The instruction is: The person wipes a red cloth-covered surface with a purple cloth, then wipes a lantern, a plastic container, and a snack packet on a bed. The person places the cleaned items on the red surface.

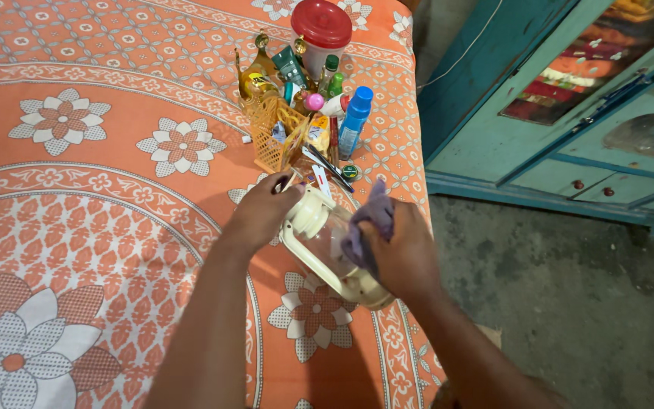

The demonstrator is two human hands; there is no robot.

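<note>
1. Head view, main item: cream plastic lantern with a clear glass globe (325, 246), tilted on its side, held just above the bed covered in an orange floral-print sheet (100, 220), near the bed's right edge.
2. Left hand (263, 212): clenched around the lantern's cream top cap, fingers wrapped over it. It steadies the top end.
3. Right hand (403, 254): closed on a small crumpled purple cloth (369, 223), pressing it against the glass globe. The cloth sits between palm and glass.
4. Handling, my read: the glass globe is fragile and probably slick, so it is a bad place to squeeze. The plastic cap and base look stiff and light. Best holds are the cap, where the left hand is now, the base, or the cream side frame bars.
5. The whole lantern looks light enough for one hand. The weight probably sits in the base end, under the right hand; I can't confirm that.
6. The cloth is soft and limp and gives no grip of its own. Pressure through it goes straight onto the glass, so keep it light.
7. Risk, my read: the lantern sits close to the bed edge, over a bare concrete floor (569, 303). A slip to the right likely breaks the globe.
8. Just beyond the lantern: a yellow plastic mesh basket (274, 136) packed with small bottles and tubes, a blue-capped bottle (355, 121) and a red-lidded white jar (321, 30). All near, not touching the lantern as far as I can tell.
9. Right of the bed: a teal wooden cabinet with glass doors (493, 129), well apart from the hands.
</note>
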